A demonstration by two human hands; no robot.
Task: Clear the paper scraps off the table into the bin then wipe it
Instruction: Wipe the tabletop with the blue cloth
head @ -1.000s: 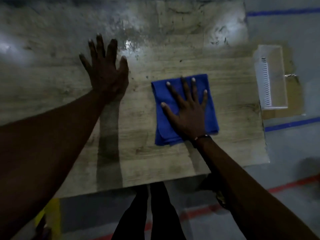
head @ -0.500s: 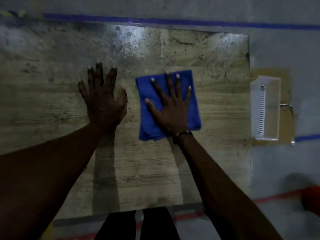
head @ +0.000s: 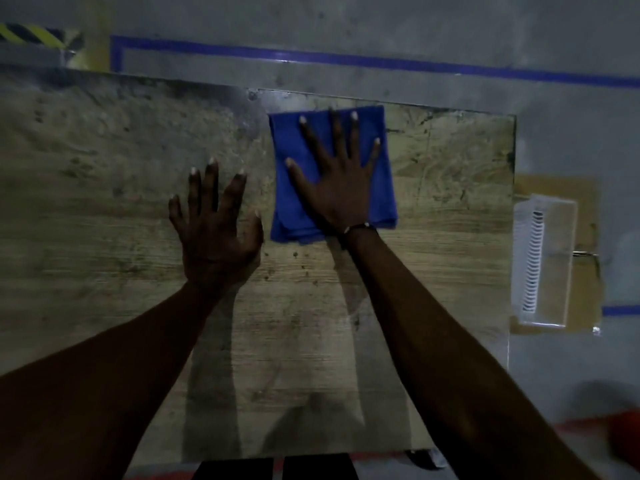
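A folded blue cloth point(head: 381, 188) lies near the far edge of the wooden table point(head: 450, 237). My right hand point(head: 337, 178) presses flat on the cloth with its fingers spread and straight. Just left of the cloth, my left hand point(head: 216, 230) rests flat on the bare tabletop, fingers spread. No paper scraps show on the table. A white slotted bin point(head: 543, 261) stands on the floor beside the table's right edge.
The bin stands on a brown cardboard sheet point(head: 585, 282). Blue tape lines point(head: 346, 58) mark the grey floor beyond the table. A red object point(head: 623, 441) sits on the floor at lower right. My legs show below the table's near edge.
My right hand has pushed the blue cloth away from me, toward the table's far edge. My left hand has stayed flat on the table, and the view has shifted.
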